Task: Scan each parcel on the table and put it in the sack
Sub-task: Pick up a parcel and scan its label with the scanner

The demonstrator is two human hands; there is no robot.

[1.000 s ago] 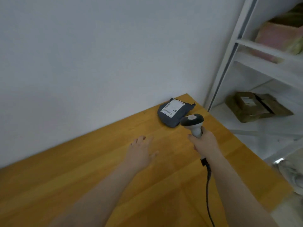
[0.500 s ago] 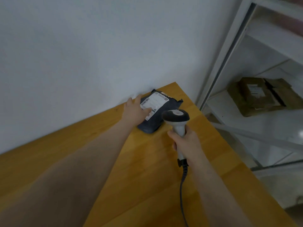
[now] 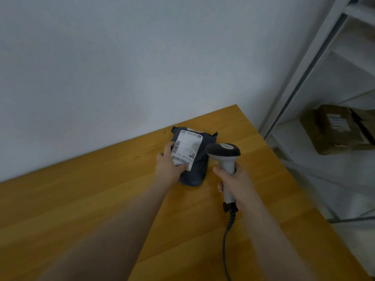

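With left hand point(image 3: 169, 170) gripping parcel point(image 3: 199, 167) and right hand point(image 3: 236, 183) clenched round scanner point(image 3: 223, 150), keep barcode point(image 3: 180, 159) uncovered and aim squarely at label point(image 3: 187, 148).

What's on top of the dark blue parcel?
A white label with barcodes lies on the parcel. The left hand holds the parcel's side, its thumb covering the label's lower corner, so that bit is hidden.
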